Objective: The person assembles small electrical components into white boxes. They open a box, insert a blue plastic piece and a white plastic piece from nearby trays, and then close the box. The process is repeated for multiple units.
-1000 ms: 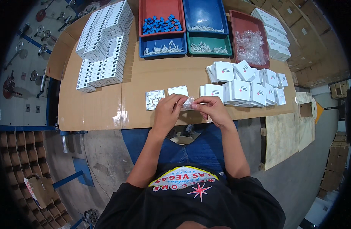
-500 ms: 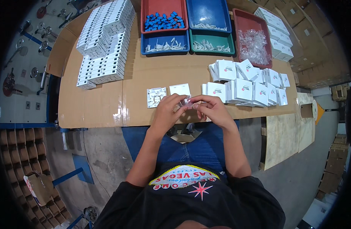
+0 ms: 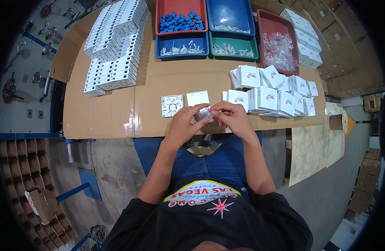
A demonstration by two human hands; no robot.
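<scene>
A: Far left, what could have gone wrong?
B: Your tall stepped stack of white square plastic frames (image 3: 117, 73) stood uneven; a bump to the brown cardboard-covered table (image 3: 152, 125) might have toppled it.

A: Nearer you?
B: A loose white square plastic frame with cutouts (image 3: 172, 106) lay flat, just left of a smooth white square plate (image 3: 197, 98). A stray wrist could have knocked either.

A: Hands?
B: Your left hand (image 3: 184, 120) held a small crinkled clear plastic bag (image 3: 203, 114) between thumb and fingers, by the table's near edge. Your right hand (image 3: 233, 119) had its fingertips pinched together at the bag's right side; couldn't tell if they gripped film or contents. Pulling hard might have torn it, or dropped something over the edge.

A: Right?
B: Flat white square packets with red marks (image 3: 265, 98) leaned loosely; a swinging forearm could have slid them.
</scene>
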